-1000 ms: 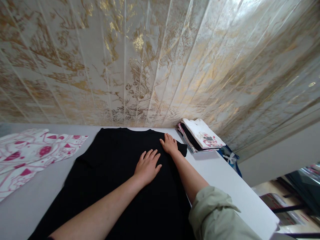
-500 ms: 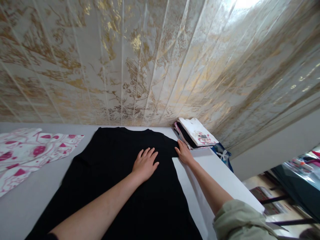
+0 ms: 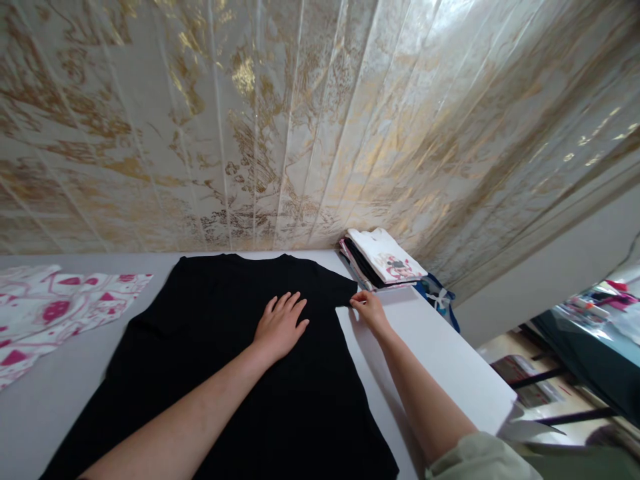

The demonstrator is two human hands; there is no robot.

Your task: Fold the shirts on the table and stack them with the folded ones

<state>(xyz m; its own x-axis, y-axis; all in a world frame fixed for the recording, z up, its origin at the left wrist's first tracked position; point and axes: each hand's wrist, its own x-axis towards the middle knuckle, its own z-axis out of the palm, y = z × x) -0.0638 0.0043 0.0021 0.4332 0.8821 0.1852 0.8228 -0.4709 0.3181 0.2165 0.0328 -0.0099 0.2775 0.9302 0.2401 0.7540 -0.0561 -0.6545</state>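
Note:
A black T-shirt (image 3: 310, 393) lies spread out on the white table (image 3: 445, 353), its neckline toward the wall. My left hand (image 3: 281, 327) rests flat on the upper part of the shirt, fingers spread. At the right sleeve, my right hand (image 3: 370, 310) pinches the corner of the sleeve's hem between thumb and fingers. The shirt's lower end runs out of view at the bottom, partly covered by my left forearm.
A stack of folded clothes (image 3: 387, 257), a white printed shirt on top, sits at the back right. Pink-and-white patterned cloth (image 3: 65, 307) lies on the left. Gold-patterned curtain (image 3: 260, 133) hangs behind the table. A blue item with a white bow (image 3: 440, 300) is beyond the right edge.
My right hand has gone from lying on the sleeve to pinching its hem corner. My left hand stays flat on the shirt. The view has shifted slightly.

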